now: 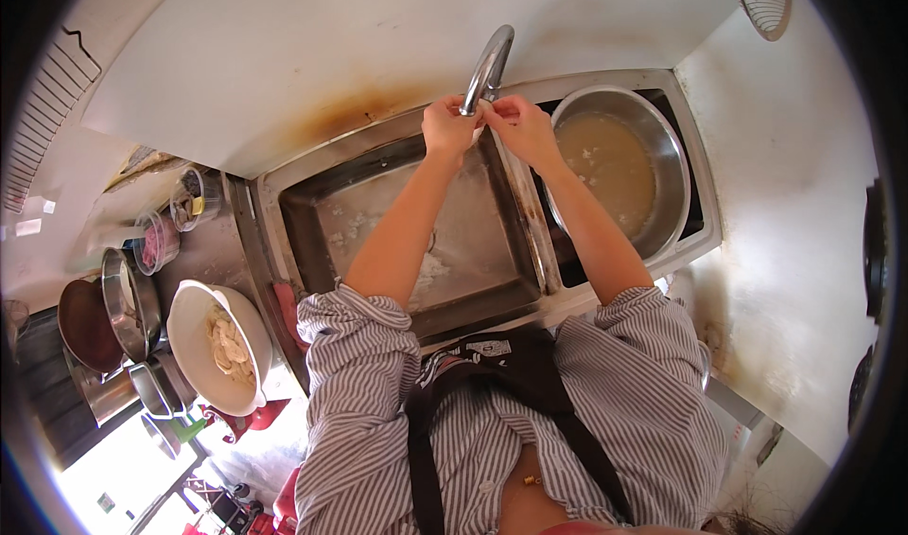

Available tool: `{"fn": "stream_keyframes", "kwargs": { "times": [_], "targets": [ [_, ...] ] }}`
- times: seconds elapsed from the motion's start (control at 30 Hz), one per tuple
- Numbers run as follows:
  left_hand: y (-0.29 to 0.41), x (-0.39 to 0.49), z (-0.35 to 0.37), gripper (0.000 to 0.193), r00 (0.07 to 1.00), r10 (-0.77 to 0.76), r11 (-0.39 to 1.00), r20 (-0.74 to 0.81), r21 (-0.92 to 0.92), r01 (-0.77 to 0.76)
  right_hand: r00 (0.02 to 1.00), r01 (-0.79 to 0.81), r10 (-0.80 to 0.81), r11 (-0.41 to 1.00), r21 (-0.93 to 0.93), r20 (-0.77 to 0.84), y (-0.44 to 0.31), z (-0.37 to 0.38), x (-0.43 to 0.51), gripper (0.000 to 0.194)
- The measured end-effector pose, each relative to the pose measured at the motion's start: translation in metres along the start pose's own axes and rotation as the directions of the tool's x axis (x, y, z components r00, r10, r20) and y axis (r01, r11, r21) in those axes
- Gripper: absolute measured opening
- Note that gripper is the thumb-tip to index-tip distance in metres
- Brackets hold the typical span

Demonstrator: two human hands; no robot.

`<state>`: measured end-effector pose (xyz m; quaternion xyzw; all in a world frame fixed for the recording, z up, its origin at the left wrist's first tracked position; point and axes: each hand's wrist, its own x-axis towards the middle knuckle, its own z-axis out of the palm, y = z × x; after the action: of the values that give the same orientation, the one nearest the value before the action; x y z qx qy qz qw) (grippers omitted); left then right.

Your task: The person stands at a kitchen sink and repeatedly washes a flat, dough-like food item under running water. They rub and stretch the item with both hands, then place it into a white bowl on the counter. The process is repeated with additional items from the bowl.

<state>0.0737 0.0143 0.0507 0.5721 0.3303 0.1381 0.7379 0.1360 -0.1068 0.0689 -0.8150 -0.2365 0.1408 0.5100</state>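
Both my hands meet just under the spout of a chrome faucet [489, 63]. Between my fingertips is a small pale piece [485, 111], mostly covered, so I cannot tell what it is. My left hand [447, 132] grips its left side, close to the spout's mouth. My right hand [526, 130] pinches it from the right. Below them lies the left basin of a steel sink [525, 230], with shallow cloudy water and white scraps [430, 271] in it. In the right basin sits a large steel bowl [670, 180] of murky, brownish water with pale bits floating.
To the left, a white tub [186, 343] holds pale, meat-like pieces [230, 347]. Beyond it stand steel bowls [145, 301], a brown round pan [86, 326] and clear plastic containers [164, 240]. A red cloth [287, 308] lies by the sink's left edge. Walls rise behind and right.
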Motion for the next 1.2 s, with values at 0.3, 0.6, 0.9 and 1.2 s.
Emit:
{"fn": "stream_keyframes", "kwargs": {
  "times": [0.3,0.6,0.9,1.2],
  "targets": [
    [-0.017,-0.009,-0.022,0.024,0.995,0.054,0.990,0.090,0.127,-0.065,0.994,0.017,0.005,0.977,-0.213,0.105,0.018,0.017,0.011,0.025],
    [-0.031,-0.017,-0.046,0.025,0.998,0.058,0.989,0.033,0.136,-0.062,0.827,-0.544,0.406,0.753,0.370,0.389,0.026,0.040,0.000,0.015],
    [-0.018,-0.025,-0.052,0.023,0.977,0.124,0.928,0.172,0.329,-0.176,0.684,-0.716,0.533,0.362,0.597,0.497,0.018,0.050,-0.011,0.002],
    [-0.026,-0.035,-0.052,0.017,0.993,0.059,0.995,0.106,-0.090,-0.049,0.636,-0.713,0.574,0.183,0.677,0.515,0.013,0.061,-0.009,0.008]
  ]
}}
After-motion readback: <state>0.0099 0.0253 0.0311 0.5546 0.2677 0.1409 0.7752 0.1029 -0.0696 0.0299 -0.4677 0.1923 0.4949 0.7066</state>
